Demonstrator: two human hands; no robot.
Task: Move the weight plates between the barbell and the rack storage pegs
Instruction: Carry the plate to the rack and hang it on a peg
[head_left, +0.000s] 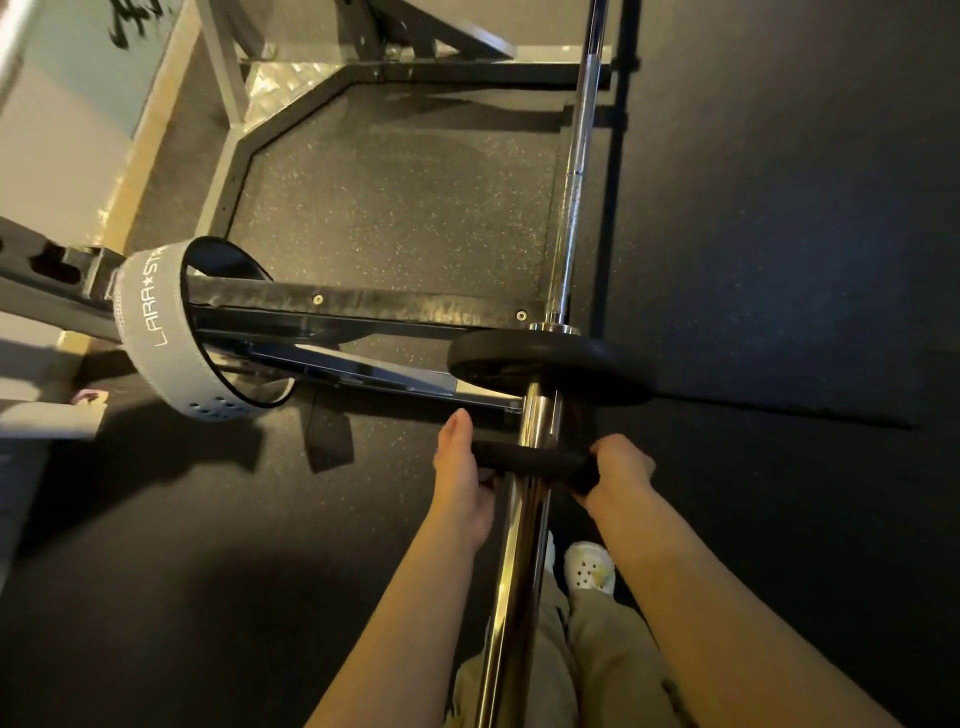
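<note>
A chrome barbell runs from the top of the head view down to me, its thick sleeve passing between my arms. A large black weight plate sits on the sleeve against the collar. Nearer to me a small black plate is on the sleeve, seen edge-on. My left hand grips its left rim, thumb stretched forward. My right hand grips its right rim with curled fingers.
The black rack safety arm crosses from the left to the barbell. A grey lifting belt hangs looped around it. The rack's base frame lies on speckled rubber floor beyond. My white shoe stands below the sleeve.
</note>
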